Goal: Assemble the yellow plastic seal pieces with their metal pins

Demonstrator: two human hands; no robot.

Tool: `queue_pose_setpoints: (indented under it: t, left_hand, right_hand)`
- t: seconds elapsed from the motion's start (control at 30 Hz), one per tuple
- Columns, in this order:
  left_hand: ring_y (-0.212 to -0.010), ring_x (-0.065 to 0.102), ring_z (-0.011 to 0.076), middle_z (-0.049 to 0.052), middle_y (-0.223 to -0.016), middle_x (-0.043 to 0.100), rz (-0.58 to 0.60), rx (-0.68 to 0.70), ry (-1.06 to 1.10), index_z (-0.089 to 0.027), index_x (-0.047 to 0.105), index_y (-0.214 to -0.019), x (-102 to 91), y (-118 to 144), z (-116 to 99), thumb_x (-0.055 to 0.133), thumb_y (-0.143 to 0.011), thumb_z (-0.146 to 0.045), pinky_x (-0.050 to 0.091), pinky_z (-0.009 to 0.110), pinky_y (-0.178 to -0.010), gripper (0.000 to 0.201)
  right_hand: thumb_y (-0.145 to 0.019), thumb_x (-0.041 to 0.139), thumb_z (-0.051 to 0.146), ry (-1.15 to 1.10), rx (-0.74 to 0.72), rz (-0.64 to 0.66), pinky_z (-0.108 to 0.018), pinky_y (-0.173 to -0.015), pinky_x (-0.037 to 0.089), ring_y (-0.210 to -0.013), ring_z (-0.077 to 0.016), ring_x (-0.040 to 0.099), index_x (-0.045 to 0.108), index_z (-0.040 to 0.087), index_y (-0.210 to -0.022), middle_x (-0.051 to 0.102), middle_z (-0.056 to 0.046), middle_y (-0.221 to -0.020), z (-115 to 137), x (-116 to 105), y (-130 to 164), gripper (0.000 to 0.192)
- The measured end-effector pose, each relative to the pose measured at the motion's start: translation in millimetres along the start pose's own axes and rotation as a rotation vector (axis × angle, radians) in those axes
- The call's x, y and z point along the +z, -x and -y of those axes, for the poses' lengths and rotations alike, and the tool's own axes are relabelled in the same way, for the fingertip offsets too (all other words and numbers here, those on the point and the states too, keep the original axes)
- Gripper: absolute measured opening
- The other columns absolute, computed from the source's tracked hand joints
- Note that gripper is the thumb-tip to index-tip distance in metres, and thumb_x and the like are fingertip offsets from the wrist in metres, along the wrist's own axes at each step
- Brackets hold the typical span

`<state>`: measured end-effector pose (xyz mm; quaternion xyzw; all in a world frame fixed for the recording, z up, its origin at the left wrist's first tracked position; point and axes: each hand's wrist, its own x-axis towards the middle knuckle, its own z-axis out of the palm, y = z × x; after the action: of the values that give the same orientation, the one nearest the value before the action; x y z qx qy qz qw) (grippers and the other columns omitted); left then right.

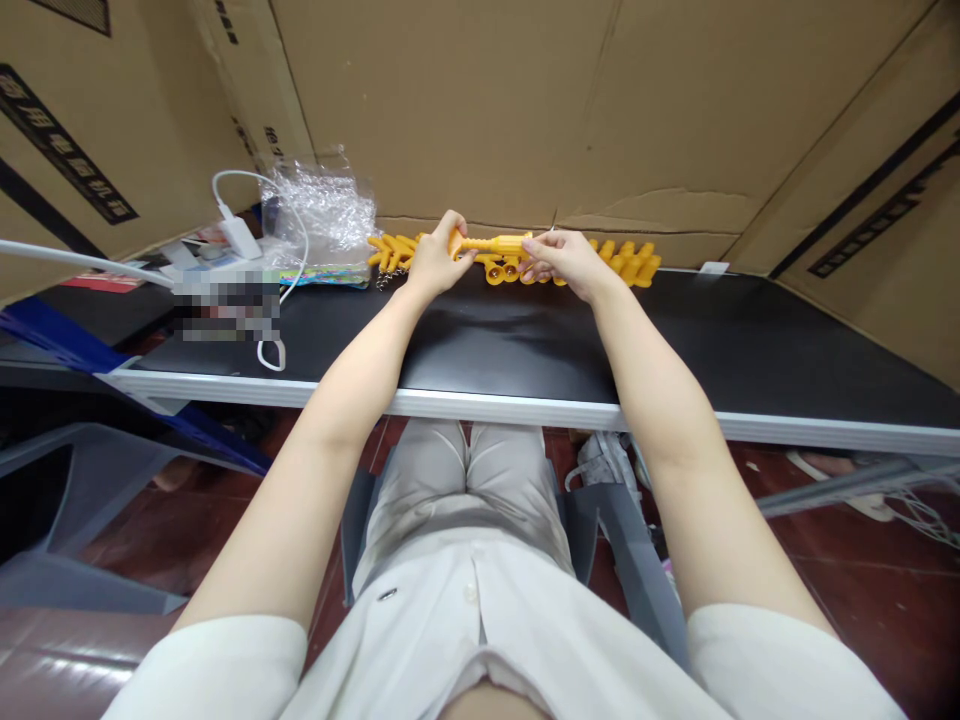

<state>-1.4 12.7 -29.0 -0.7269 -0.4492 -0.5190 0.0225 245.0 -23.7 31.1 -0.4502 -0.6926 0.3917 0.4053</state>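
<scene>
While both hands grip one yellow plastic piece just above the row of yellow pieces at the far edge of the worktop, left hand and right hand pinching opposite ends, the step looks like fitting or pulling its parts, calling for a steady, aligned grip.

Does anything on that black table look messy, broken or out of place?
Nothing looks broken or spilled. Both hands, left hand and right hand, hold one yellow plastic piece above a row of similar yellow pieces. The only untidy spots: crumpled clear plastic wrap and a loose white cable dangling toward the black table's edge.
</scene>
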Motion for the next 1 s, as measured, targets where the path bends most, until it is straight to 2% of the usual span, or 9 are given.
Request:
queue_pose_setpoints:
  t: [0.17,0.33,0.5,0.7,0.77,0.87,0.93,1.0]
  left_hand:
    - [-0.09,0.076,0.0267,0.003,-0.086,0.068,0.01,-0.003,-0.006,-0.029,0.058,-0.104,-0.3,-1,0,0.075,-0.093,-0.065,0.056,0.039,-0.088,0.042]
    - [-0.096,0.076,0.0286,0.004,-0.089,0.068,0.023,-0.023,-0.021,-0.029,0.059,-0.106,-0.2,-1,1,0.077,-0.093,-0.062,0.057,0.041,-0.092,0.04]
    - [-0.097,0.077,0.0283,0.003,-0.09,0.07,0.008,-0.004,-0.006,-0.03,0.061,-0.109,-1.4,0,-4,0.076,-0.094,-0.063,0.058,0.041,-0.093,0.039]
    - [-0.094,0.076,0.0267,0.004,-0.094,0.072,0.014,-0.01,0.001,-0.029,0.059,-0.106,-0.3,-1,-1,0.074,-0.094,-0.066,0.057,0.04,-0.091,0.042]
    - [-0.094,0.076,0.0264,0.005,-0.096,0.072,0.013,-0.002,0.012,-0.029,0.058,-0.105,1.6,-1,3,0.072,-0.094,-0.069,0.057,0.039,-0.09,0.044]
    - [-0.095,0.076,0.0272,0.005,-0.094,0.07,-0.005,0.023,0.032,-0.028,0.058,-0.104,4.5,-2,9,0.071,-0.094,-0.071,0.056,0.039,-0.089,0.046]
    - [-0.094,0.075,0.0276,0.004,-0.09,0.068,-0.021,0.048,0.042,-0.028,0.058,-0.104,6.0,-2,12,0.073,-0.093,-0.07,0.056,0.04,-0.089,0.046]
    - [-0.092,0.075,0.0276,0.003,-0.087,0.067,-0.034,0.075,0.045,-0.028,0.059,-0.104,6.9,-2,14,0.075,-0.091,-0.07,0.056,0.039,-0.089,0.046]
  right_hand:
    - [-0.088,0.076,0.081,0.022,0.003,0.002,-0.025,-0.06,0.057,-0.067,-0.0176,0.073,0.061,0.023,-0.084,0.072,-0.005,-0.071,-3,2,-2,0.06]
    - [-0.087,0.073,0.086,0.043,0.014,-0.028,-0.027,-0.057,0.057,-0.066,-0.0189,0.072,0.06,0.024,-0.083,0.071,-0.006,-0.069,-2,4,-2,0.063]
    - [-0.087,0.07,0.088,0.033,0.005,-0.003,-0.028,-0.059,0.059,-0.066,-0.0188,0.073,0.062,0.024,-0.086,0.071,-0.005,-0.069,-5,3,-5,0.065]
    - [-0.093,0.075,0.077,0.016,0.002,0.017,-0.024,-0.059,0.056,-0.063,-0.0149,0.071,0.065,0.022,-0.09,0.075,-0.005,-0.076,-10,-2,-7,0.056]
    - [-0.088,0.086,0.067,-0.011,-0.042,0.019,-0.024,-0.059,0.055,-0.066,-0.0147,0.072,0.068,0.021,-0.1,0.078,-0.005,-0.084,-14,-4,-10,0.05]
    - [-0.074,0.102,0.05,-0.06,-0.124,0.026,-0.023,-0.059,0.054,-0.069,-0.0149,0.074,0.07,0.022,-0.109,0.08,-0.002,-0.09,-20,-8,-15,0.055]
    - [-0.071,0.104,0.048,-0.067,-0.142,0.028,-0.023,-0.059,0.054,-0.068,-0.0149,0.074,0.07,0.022,-0.105,0.079,-0.001,-0.087,-21,-9,-16,0.054]
    - [-0.076,0.1,0.054,-0.058,-0.134,0.02,-0.024,-0.059,0.055,-0.066,-0.0148,0.073,0.071,0.021,-0.096,0.078,-0.003,-0.083,-20,-8,-16,0.049]
